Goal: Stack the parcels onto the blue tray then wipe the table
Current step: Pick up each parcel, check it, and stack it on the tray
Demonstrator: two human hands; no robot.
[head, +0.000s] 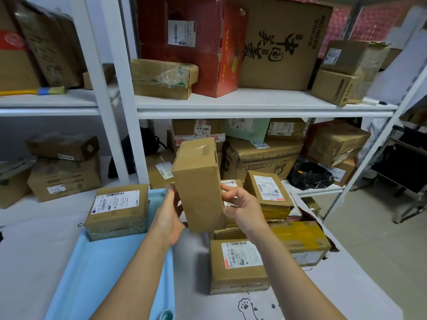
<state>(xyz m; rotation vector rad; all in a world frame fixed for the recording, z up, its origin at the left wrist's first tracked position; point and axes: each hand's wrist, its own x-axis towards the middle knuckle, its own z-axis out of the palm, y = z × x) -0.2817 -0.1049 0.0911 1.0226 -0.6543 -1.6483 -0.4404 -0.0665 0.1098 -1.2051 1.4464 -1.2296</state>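
Two grips, left grip (169,218) and right grip (241,207), clasp tall plain brown cardboard parcel (198,181) upright, frame centre | step: stacking | next: lower it left onto light-blue plastic tray (104,271) beside flat labelled brown box (117,212) | more parcels (238,265) on white worktop (342,289), lower right

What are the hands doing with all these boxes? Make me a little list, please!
Held: tall brown parcel, lifted above the table
Left hand: grips its left side
Right hand: fingers grip its right side
Blue tray: one labelled parcel at its far end
Table: front parcel and yellow-taped parcel lie right of the tray
Shelves: full of boxes behind
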